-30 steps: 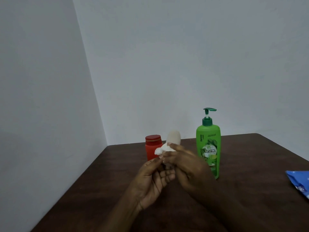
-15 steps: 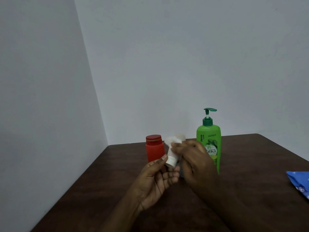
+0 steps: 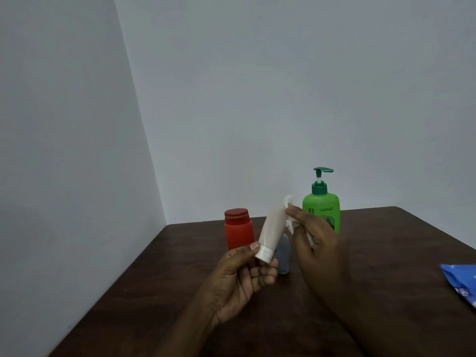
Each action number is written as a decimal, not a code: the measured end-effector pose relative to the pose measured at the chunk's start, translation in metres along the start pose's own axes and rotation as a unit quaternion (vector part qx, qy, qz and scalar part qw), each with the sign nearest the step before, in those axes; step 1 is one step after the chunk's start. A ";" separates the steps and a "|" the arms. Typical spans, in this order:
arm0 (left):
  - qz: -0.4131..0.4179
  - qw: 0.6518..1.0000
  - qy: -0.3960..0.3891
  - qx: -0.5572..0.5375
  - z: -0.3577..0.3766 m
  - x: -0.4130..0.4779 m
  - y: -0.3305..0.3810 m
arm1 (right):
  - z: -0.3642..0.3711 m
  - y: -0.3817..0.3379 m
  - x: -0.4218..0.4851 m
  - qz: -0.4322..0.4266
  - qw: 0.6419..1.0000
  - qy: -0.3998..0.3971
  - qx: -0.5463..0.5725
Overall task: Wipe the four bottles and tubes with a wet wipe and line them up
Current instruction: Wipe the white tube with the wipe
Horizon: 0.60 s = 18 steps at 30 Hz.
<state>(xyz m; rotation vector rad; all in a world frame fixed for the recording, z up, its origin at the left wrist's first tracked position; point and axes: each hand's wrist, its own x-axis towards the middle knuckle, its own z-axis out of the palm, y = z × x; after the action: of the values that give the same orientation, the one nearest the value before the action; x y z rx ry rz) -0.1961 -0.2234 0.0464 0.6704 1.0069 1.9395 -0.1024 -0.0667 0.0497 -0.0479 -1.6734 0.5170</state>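
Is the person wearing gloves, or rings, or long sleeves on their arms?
No. The left hand and the right hand are both bare: no gloves, rings, watch or bracelet show. The left forearm and right forearm are bare too, with no sleeve in view down to the picture's bottom edge.

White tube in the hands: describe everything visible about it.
The white tube looks like smooth, soft plastic with no print showing on this side. Its white ridged cap is at the lower end. It is held above the table, tilted, cap toward the lower left, other end up and right. The left hand pinches it at the cap between thumb and fingers. The right hand presses a wet wipe against its upper end and right side.
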 end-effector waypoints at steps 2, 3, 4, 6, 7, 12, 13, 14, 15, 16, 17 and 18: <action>0.018 1.000 -0.003 -0.003 -0.001 0.002 0.000 | 0.003 -0.010 -0.006 0.002 0.999 -0.017 0.031; 0.028 1.000 -0.002 0.000 -0.002 0.003 0.001 | 0.005 -0.015 -0.009 -0.005 0.999 -0.030 0.045; 0.039 0.999 -0.003 0.005 -0.003 0.003 0.002 | 0.007 -0.019 -0.012 -0.014 0.997 -0.044 0.055; 0.061 0.998 -0.005 0.012 -0.006 0.002 0.005 | 0.006 -0.024 -0.013 -0.027 0.995 -0.059 0.073; 0.073 0.997 -0.008 0.012 -0.007 0.002 0.008 | 0.004 -0.024 -0.011 -0.030 0.994 -0.060 0.088; 0.160 0.986 -0.003 -0.051 -0.016 -0.004 0.034 | -0.003 -0.019 -0.008 -0.035 0.991 -0.057 0.118; 0.184 0.981 0.000 -0.065 -0.021 -0.006 0.042 | -0.001 -0.019 -0.010 -0.029 0.991 -0.066 0.115; 0.206 0.976 0.006 -0.070 -0.027 -0.007 0.052 | 0.001 -0.019 -0.012 -0.021 0.991 -0.076 0.112; 0.227 0.972 0.013 -0.065 -0.034 -0.008 0.061 | 0.002 -0.018 -0.014 -0.011 0.990 -0.085 0.108; 0.245 0.968 0.029 -0.046 -0.042 -0.011 0.071 | 0.004 -0.018 -0.016 -0.002 0.990 -0.092 0.106; 0.258 0.964 0.056 -0.014 -0.049 -0.012 0.079 | 0.005 -0.017 -0.016 0.004 0.990 -0.097 0.105; 0.265 0.960 0.089 0.023 -0.057 -0.013 0.084 | 0.007 -0.017 -0.017 0.010 0.989 -0.100 0.104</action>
<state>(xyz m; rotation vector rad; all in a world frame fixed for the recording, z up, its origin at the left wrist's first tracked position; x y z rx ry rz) -0.2675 -0.2849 0.0856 0.8693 1.0582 2.4848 -0.1013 -0.0890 0.0398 0.1447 -1.8070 0.7287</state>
